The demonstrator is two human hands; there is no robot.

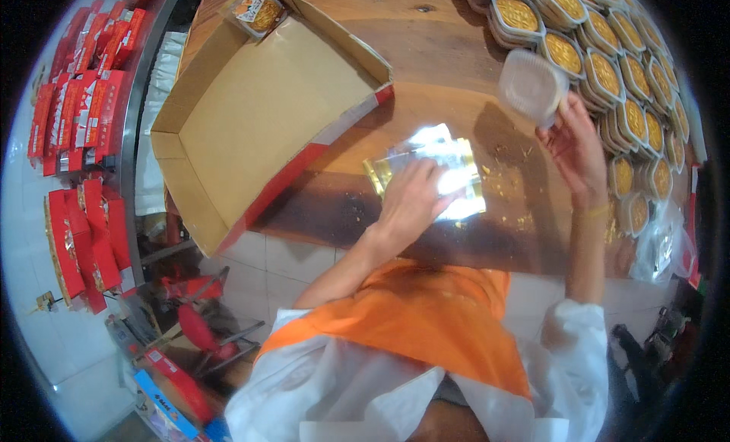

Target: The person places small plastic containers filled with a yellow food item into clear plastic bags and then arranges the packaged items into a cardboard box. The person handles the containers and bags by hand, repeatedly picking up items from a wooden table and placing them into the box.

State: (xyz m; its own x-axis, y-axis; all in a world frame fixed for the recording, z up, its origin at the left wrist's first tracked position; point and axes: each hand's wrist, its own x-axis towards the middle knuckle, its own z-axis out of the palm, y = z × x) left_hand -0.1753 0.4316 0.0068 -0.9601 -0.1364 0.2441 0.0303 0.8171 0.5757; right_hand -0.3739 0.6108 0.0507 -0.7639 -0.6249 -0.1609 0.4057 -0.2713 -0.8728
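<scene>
My right hand (572, 149) holds up a plastic tub (532, 86), its squarish translucent face tilted toward me and slightly blurred. Whether anything is inside the tub I cannot tell. On the wooden table in front of me lies a small overlapping pile of shiny plastic pouches (461, 155) with gold edges, bright with glare. My left hand (413, 197) is on this pile, its fingers bent and closed at a pouch. The fingertips are partly lost in the glare.
A large open cardboard box (262, 100) stands at the left, one packed tub (260, 12) in its far corner. Stacked tubs of golden food (603, 69) crowd the right. Red cartons (99, 111) sit at the far left. Crumbs (525, 155) dot the wooden table (445, 62); a clear bag (660, 248) lies at right.
</scene>
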